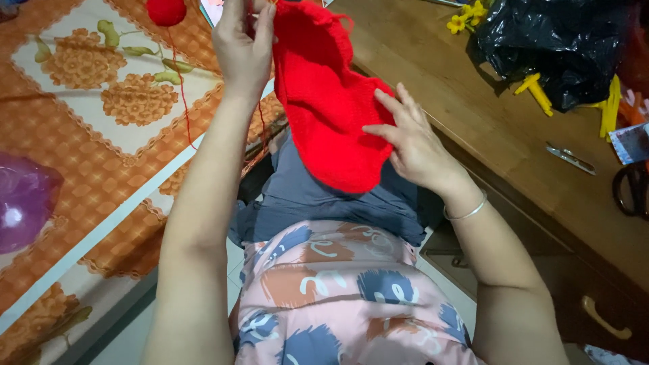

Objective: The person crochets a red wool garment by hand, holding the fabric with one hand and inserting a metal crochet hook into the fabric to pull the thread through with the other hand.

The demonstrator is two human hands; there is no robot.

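Red knitted piece (324,101) hangs over the lap, held at two places. Left hand (242,47) grips its upper edge, fingers (265,30) pinched on the fabric. Right hand (412,145) is at its lower right side, fingers (385,101) spread flat on the knit, thumb under the edge. Red yarn ball (165,10) lies up-left of the piece on the floral bedspread (101,135). Wooden worktop (487,128) is right of the piece, carrying a black plastic bag (561,40) and small snips (571,159).
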